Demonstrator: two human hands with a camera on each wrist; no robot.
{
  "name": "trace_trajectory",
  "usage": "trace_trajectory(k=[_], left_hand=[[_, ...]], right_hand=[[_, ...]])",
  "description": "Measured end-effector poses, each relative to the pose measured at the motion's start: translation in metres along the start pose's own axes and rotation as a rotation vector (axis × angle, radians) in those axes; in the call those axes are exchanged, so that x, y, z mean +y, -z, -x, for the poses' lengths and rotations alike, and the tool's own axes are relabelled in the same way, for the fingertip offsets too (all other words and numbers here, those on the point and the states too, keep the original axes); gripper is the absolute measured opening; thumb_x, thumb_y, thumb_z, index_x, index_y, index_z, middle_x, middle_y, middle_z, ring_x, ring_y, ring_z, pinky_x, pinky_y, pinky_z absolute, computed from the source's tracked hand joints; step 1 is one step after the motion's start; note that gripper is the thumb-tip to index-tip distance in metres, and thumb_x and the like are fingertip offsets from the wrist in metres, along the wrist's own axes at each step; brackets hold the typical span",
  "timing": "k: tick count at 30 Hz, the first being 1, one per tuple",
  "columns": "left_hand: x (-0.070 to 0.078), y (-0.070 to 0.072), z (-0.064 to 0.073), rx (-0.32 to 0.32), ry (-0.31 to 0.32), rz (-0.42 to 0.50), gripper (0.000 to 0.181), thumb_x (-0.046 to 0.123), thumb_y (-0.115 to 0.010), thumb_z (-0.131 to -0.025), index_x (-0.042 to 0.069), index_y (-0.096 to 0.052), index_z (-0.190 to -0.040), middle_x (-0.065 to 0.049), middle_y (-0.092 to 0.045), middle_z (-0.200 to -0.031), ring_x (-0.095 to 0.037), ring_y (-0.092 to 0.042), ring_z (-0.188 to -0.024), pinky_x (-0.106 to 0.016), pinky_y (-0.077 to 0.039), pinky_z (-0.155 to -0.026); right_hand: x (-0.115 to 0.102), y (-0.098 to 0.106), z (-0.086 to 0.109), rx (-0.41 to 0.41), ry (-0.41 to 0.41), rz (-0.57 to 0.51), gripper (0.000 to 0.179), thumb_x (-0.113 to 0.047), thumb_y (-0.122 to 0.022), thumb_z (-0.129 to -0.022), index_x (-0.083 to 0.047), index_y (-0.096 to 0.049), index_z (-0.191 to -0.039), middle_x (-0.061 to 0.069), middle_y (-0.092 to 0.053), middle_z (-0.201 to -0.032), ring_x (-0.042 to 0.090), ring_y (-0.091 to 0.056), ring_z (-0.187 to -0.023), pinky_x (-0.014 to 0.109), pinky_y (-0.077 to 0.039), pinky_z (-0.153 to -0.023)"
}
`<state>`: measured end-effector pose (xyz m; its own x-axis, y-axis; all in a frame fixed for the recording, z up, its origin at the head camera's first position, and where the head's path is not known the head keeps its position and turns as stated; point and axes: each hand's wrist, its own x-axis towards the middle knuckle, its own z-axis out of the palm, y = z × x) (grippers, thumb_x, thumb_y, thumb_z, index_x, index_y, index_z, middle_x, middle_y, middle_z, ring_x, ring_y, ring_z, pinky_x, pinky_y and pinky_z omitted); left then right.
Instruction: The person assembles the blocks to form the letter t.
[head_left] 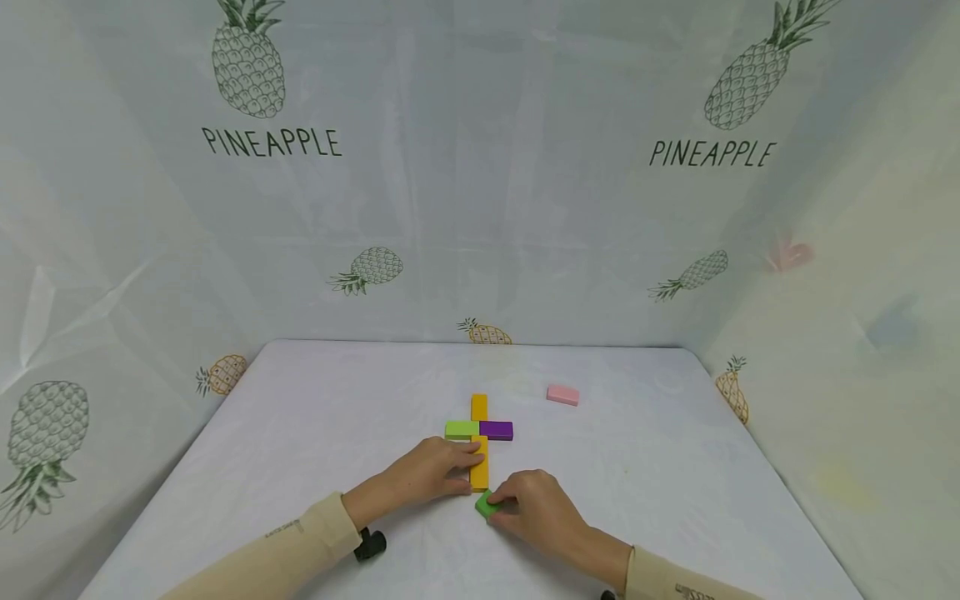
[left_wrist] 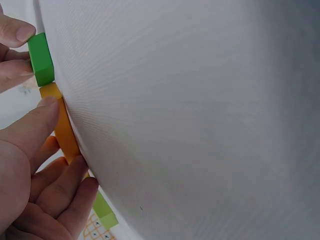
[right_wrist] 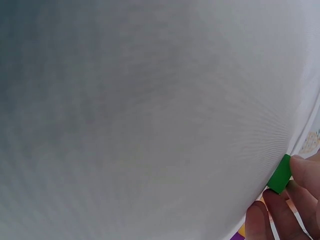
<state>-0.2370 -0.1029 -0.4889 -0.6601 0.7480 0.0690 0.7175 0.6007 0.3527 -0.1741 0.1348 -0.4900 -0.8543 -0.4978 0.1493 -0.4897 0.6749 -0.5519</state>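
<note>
Four blocks form a cross on the table: an orange block (head_left: 479,407) at the far end, a light green block (head_left: 461,430) on the left, a purple block (head_left: 497,431) on the right and a longer orange stretch (head_left: 479,475) toward me. My left hand (head_left: 431,471) holds that near orange stretch, its thumb at the near end and fingers along it. Between thumb and fingers, my right hand (head_left: 543,508) pinches a green block (left_wrist: 42,59), turned at an angle. One corner of this green block sits right by the near orange end in the left wrist view.
A pink block (head_left: 562,394) lies apart, toward the back right of the white-covered table (head_left: 337,400). Behind and beside the table hangs a pineapple-print cloth (head_left: 480,183). A small black object (head_left: 371,544) shows under the left wrist.
</note>
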Motion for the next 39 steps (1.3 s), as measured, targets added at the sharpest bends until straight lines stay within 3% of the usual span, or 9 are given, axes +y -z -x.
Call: trace_trajectory(k=[31, 39], left_hand=[[-0.0020, -0.0002, 0.0006, 0.007, 0.003, 0.016, 0.052, 0.028, -0.082, -0.096, 0.008, -0.068, -0.142, -0.008, -0.062, -0.150, -0.023, -0.062, -0.137, -0.041, -0.052, -0.111], [-0.0036, -0.0022, 0.0011, 0.018, -0.015, 0.005, 0.052, 0.029, -0.080, -0.097, 0.009, -0.067, -0.143, -0.007, -0.061, -0.151, -0.022, -0.061, -0.138, -0.043, -0.052, -0.112]], right_hand=[[-0.0010, 0.0043, -0.0004, -0.037, -0.016, -0.016, 0.017, -0.020, -0.093, -0.083, -0.017, -0.085, -0.097, -0.014, -0.077, -0.090, -0.002, -0.062, -0.080, 0.019, -0.055, -0.074], [0.0015, 0.0061, 0.0008, -0.026, 0.024, -0.041, 0.021, -0.020, -0.093, -0.084, -0.016, -0.085, -0.102, -0.013, -0.077, -0.095, 0.001, -0.063, -0.083, 0.020, -0.056, -0.076]])
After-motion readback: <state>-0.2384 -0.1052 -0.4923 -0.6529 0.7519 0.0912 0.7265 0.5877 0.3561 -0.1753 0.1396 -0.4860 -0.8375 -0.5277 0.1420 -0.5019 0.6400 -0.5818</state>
